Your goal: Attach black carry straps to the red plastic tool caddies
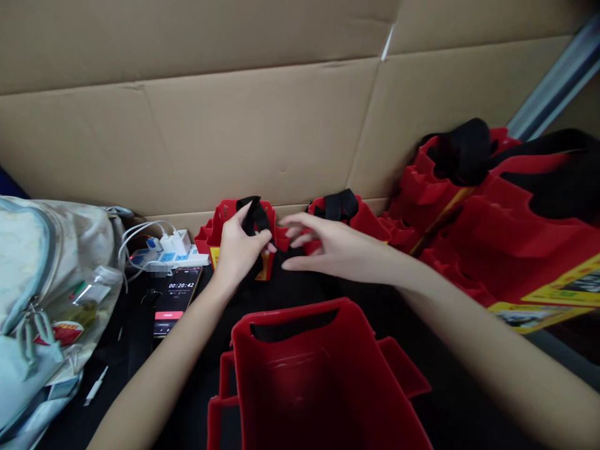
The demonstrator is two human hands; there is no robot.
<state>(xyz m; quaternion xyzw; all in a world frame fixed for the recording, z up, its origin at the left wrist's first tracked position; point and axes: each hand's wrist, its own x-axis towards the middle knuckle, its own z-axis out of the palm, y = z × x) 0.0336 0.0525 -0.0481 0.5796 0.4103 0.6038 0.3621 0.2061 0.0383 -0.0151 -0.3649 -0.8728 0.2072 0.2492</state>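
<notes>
My left hand (237, 245) is closed on a black strap (259, 219), its thumb and fingers round the lower part. That strap runs over a small red plastic holder (218, 222) with a yellow label, standing against the cardboard. To the right, my right hand (323, 245) is held with fingers curved and apart, nothing visible between them. Behind it sits another red holder (368, 220) with a black strap (341, 205). Nearest me, below both hands, stands a larger open red plastic bin (300, 381) with a slot in its far wall.
Several red holders (506, 231) with black straps and yellow labels crowd the right. On the left are a pale backpack (89, 231), a power strip (197, 257) with chargers and cables, and a phone (180, 294) showing a timer. A cardboard wall (262, 125) closes the back.
</notes>
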